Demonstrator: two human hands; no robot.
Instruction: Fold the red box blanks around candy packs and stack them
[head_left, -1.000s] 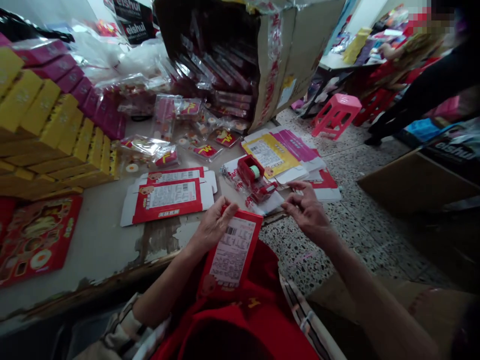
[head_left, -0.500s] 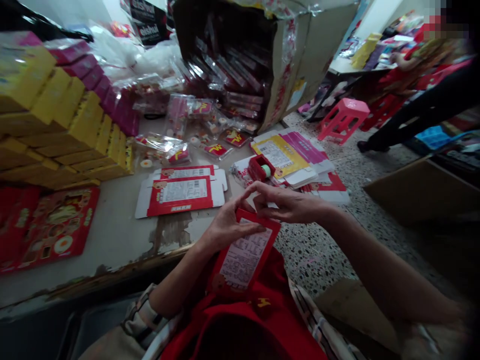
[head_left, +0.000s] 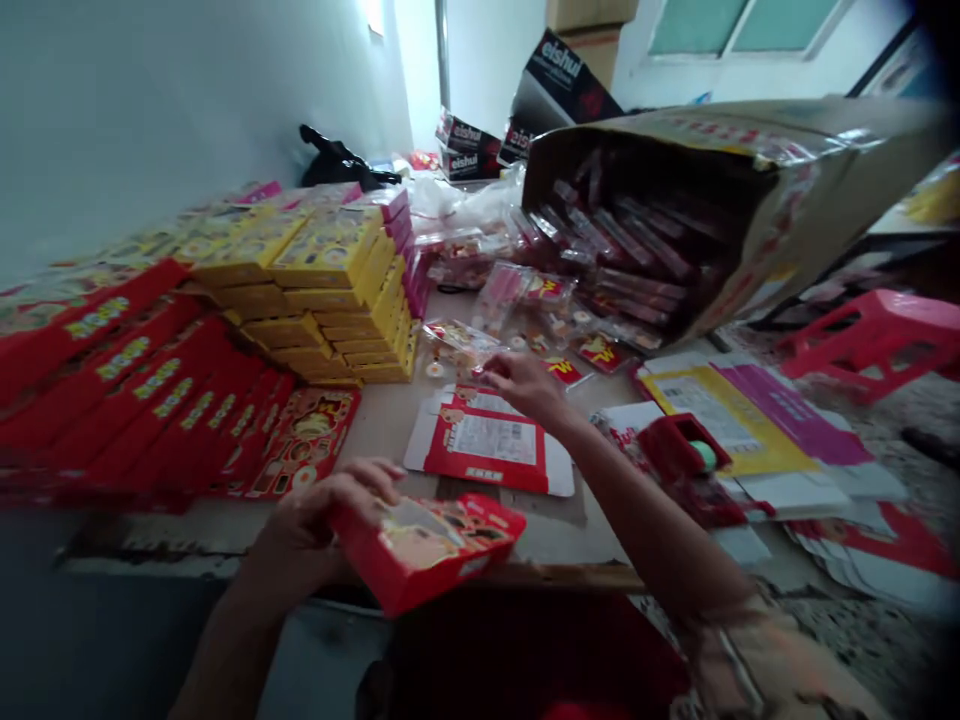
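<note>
My left hand [head_left: 322,520] is wrapped round one end of a red cardboard box [head_left: 427,545], held tilted in front of the table edge with its printed face up. My right hand [head_left: 529,385] reaches out over flat red and white cartons [head_left: 487,445]. Its thumb and fingers are pinched together beside a clear plastic packet [head_left: 461,340]; whether they grip the packet's edge is too blurred to tell. More packets with red and yellow contents [head_left: 600,352] lie just beyond that hand.
Red boxes [head_left: 165,390] and yellow boxes [head_left: 330,260] are stacked at left. A large carton [head_left: 810,200] lies on its side, full of packets. A red tape dispenser [head_left: 682,450] stands near flat yellow and purple cartons [head_left: 750,410]. A pink stool [head_left: 877,335] is at right.
The view has swung left and up. My left hand has brought the red box left, its printed front now upward. My right hand has left the box and stretched forward to the packets.
</note>
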